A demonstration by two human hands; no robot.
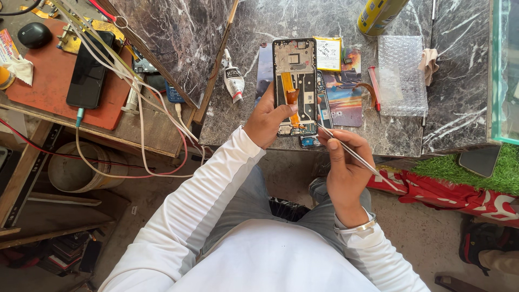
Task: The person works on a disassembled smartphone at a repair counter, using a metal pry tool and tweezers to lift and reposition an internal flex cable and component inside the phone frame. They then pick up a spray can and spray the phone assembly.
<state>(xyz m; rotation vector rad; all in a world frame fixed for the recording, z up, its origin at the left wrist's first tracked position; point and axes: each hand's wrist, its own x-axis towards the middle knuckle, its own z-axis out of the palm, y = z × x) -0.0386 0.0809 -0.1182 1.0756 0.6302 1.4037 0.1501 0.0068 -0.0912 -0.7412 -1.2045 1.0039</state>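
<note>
The person's left hand [266, 120] holds an opened phone [294, 86] by its lower left edge. Its fingers are closed around the frame, with the thumb lying on the phone's inside. The phone lies back side up on the dark marble surface [465, 103], near its front edge. Inside it there is an orange strip down the middle.

The right hand [343, 162] has its fingers pinched shut on thin metal tweezers [354, 156]. The tip of the tweezers is at the phone's lower right side.

Just right of the phone's top lies a small flat pack [327, 53] with a yellow edge and a white label. Under the phone is a colourful picture card [346, 94]. A sheet of clear bubble wrap [401, 73] lies further right, with a red pen [374, 86] beside it. A yellow can [378, 13] lies at the top. A small white glue tube [233, 81] with a black label sits left of the phone. Far left, a black phone [89, 70] rests on an orange mat [48, 92].
</note>
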